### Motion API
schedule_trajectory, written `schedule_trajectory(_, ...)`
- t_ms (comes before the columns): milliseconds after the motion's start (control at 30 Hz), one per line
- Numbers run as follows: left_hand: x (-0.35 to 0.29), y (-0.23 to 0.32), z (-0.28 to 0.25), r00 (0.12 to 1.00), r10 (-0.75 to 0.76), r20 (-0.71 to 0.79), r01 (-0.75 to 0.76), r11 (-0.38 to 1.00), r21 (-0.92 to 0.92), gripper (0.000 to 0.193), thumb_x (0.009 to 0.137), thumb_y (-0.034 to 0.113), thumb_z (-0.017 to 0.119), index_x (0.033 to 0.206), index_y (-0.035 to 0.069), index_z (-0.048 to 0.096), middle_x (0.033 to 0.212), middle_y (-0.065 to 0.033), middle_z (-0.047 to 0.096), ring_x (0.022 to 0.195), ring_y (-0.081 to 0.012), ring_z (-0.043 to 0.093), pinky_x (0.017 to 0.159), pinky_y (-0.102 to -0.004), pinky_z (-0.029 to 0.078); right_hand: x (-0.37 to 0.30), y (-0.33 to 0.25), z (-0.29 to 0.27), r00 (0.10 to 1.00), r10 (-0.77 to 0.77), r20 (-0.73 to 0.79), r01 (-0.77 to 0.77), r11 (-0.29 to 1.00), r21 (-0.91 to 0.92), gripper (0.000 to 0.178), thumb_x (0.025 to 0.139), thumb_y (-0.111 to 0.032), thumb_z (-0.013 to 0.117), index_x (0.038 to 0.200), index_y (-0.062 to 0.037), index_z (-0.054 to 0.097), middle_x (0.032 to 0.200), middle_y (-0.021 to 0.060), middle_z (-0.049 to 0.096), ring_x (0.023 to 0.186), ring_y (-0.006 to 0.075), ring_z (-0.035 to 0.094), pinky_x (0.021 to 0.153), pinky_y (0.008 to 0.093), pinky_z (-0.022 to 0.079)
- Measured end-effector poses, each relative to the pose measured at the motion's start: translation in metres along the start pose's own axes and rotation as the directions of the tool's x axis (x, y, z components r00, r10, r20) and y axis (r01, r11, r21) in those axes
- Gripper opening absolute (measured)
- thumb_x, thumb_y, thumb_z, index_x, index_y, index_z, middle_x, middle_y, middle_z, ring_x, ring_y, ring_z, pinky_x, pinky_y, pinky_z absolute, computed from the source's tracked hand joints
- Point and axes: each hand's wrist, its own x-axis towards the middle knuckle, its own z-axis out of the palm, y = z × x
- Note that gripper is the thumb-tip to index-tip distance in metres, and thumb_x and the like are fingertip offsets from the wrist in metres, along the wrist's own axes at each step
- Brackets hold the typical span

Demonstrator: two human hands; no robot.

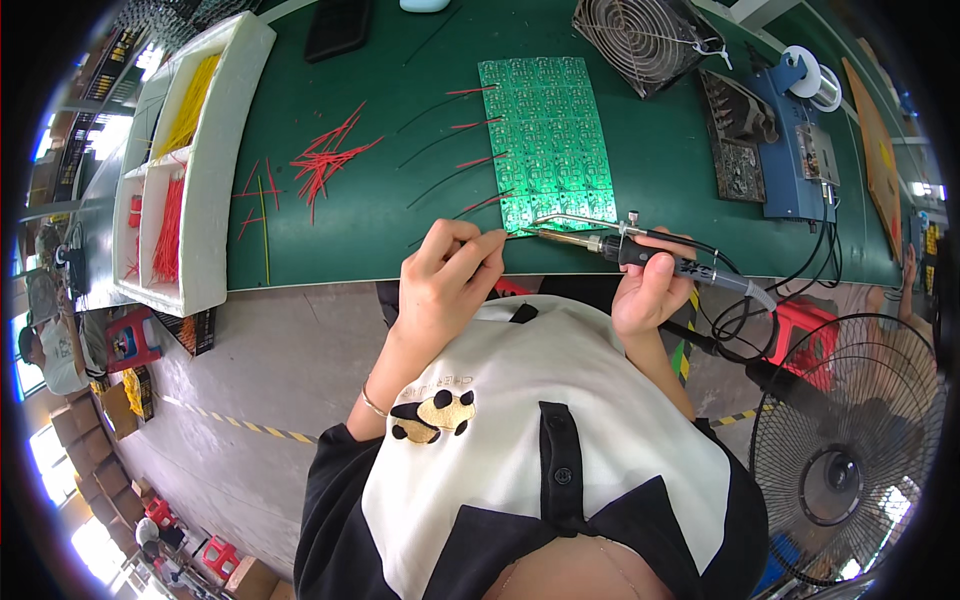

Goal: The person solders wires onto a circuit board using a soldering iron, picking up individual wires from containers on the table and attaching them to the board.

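Observation:
A panel of green circuit boards [548, 130] lies on the table, with several black-and-red wires [478, 162] sticking out from its left edge. At the panel's lower left corner, my left hand [448, 270] is closed in a pinch on a thin wire [420, 240], whose end at the board is mostly hidden by the fingers. My right hand [645, 300] grips a black soldering iron [632, 252] from the right side. Its tip points left and sits close to my left fingertips at the corner. A thin metal feed tube [580, 219] runs above the tip.
Loose red wires [325, 160] lie left of the panel. A white foam box [215, 190] holds yellow and red wires. At the right stand a blue solder feeder [790, 150] with a spool [823, 88] and an iron stand [735, 140]. A small fan [645, 40] sits behind; cables hang over the table edge.

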Motion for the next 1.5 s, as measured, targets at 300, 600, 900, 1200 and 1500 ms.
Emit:
schedule_trajectory(300,0.0002,0.0007,-0.0007,1.0,-0.002,-0.001,0.002,1.0,0.01,0.021,0.063,-0.007,0.068,0.081,0.003,0.064,0.074,-0.0035,0.049,0.045,-0.0103,0.044,0.042,-0.0249,0.038,-0.001,0.0008,-0.0021,0.999,-0.004,0.037,0.006,0.999,-0.041,0.03,0.09,-0.025,0.046,0.09,0.0036,0.053,0.082,0.0078,0.05,0.055,0.0067,0.042,0.047,0.0184,0.036)
schedule_trajectory(600,-0.0002,-0.0001,0.0001,1.0,0.003,0.0,-0.003,1.0,0.018,0.021,0.063,-0.006,0.068,0.082,0.003,0.064,0.074,-0.0029,0.049,0.046,-0.0102,0.044,0.042,-0.0245,0.039,-0.0012,0.0004,-0.0019,1.0,0.012,0.028,-0.01,0.998,-0.064,0.028,0.09,-0.024,0.047,0.09,0.0029,0.052,0.08,0.0075,0.049,0.055,0.0066,0.042,0.048,0.0185,0.035)
schedule_trajectory(900,-0.0001,0.0002,-0.0002,1.0,0.003,0.002,-0.003,1.0,0.023,0.02,0.064,-0.005,0.068,0.082,0.004,0.065,0.074,-0.0028,0.049,0.046,-0.0103,0.045,0.042,-0.0246,0.039,0.0004,-0.0004,-0.0008,1.0,0.023,0.008,-0.023,1.0,0.022,0.028,0.09,-0.025,0.047,0.09,0.0027,0.052,0.08,0.0086,0.05,0.055,0.0078,0.043,0.047,0.0207,0.037)
schedule_trajectory(1200,-0.0004,0.0,0.0003,1.0,0.006,-0.003,-0.006,0.999,0.036,0.021,0.063,-0.005,0.068,0.082,0.004,0.064,0.073,-0.0024,0.049,0.046,-0.01,0.045,0.041,-0.0244,0.039,0.0003,-0.0008,-0.0012,0.999,0.024,0.039,-0.026,0.999,0.033,0.028,0.091,-0.025,0.046,0.091,0.0021,0.052,0.079,0.0075,0.049,0.056,0.0073,0.042,0.047,0.0206,0.037)
schedule_trajectory(1500,-0.002,-0.0006,-0.0002,1.0,0.019,0.007,-0.019,0.999,0.051,0.023,0.062,-0.006,0.068,0.083,0.003,0.065,0.073,-0.0024,0.049,0.045,-0.0094,0.044,0.04,-0.0243,0.038,-0.0004,-0.0013,-0.0007,0.999,0.03,0.046,-0.03,1.0,0.006,0.028,0.09,-0.025,0.046,0.091,0.003,0.052,0.081,0.0079,0.049,0.056,0.0074,0.042,0.049,0.0203,0.037)
